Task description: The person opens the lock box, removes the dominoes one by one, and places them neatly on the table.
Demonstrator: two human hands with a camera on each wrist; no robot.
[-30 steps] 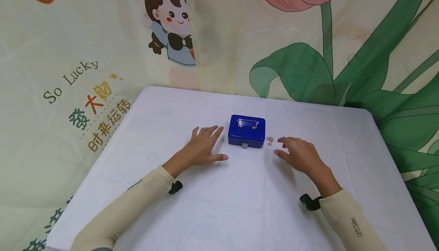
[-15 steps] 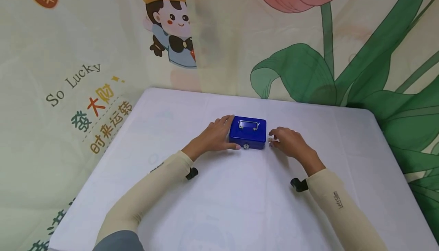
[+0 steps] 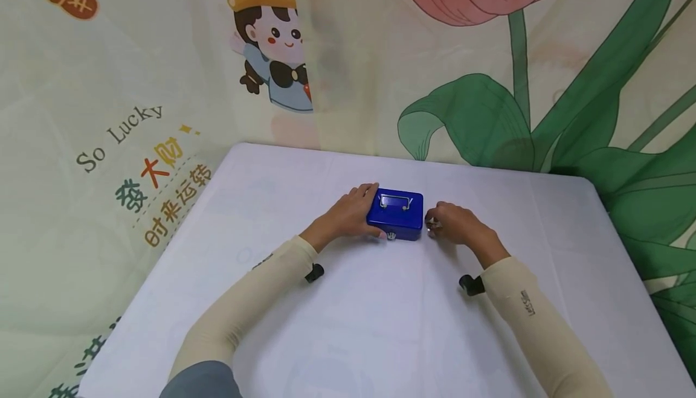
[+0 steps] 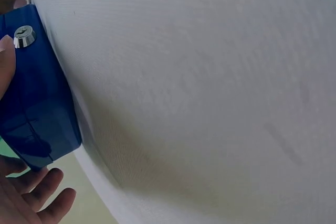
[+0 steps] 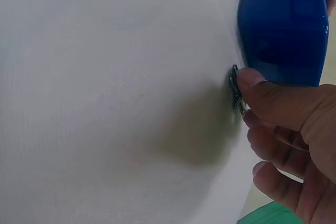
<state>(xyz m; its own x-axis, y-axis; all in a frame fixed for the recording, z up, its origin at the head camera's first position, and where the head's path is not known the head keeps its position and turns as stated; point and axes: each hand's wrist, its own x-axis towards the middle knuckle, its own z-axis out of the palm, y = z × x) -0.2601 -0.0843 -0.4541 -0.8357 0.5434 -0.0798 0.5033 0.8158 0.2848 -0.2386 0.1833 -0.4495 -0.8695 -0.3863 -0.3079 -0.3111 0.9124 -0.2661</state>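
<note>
A small blue metal cash box [image 3: 396, 219] lies shut on the table, its silver handle [image 3: 394, 202] folded on the lid. My left hand [image 3: 349, 213] grips the box's left side, with the thumb along the front face and the fingers at the back. The round key lock [image 4: 24, 36] shows close to the thumb in the left wrist view. Just right of the box, my right hand [image 3: 459, 224] pinches a small set of silver keys [image 5: 236, 88] between thumb and forefinger, low over the tabletop. The fingers partly hide the keys.
A white cloth covers the table [image 3: 348, 325]. Behind it hangs a backdrop [image 3: 353, 54] printed with a tulip, a cartoon figure and lettering. A small black camera sits at each wrist, below the beige sleeves.
My left hand has moved right and taken hold of the box, which has shifted slightly. My right hand has come in to the keys and pinched them.
</note>
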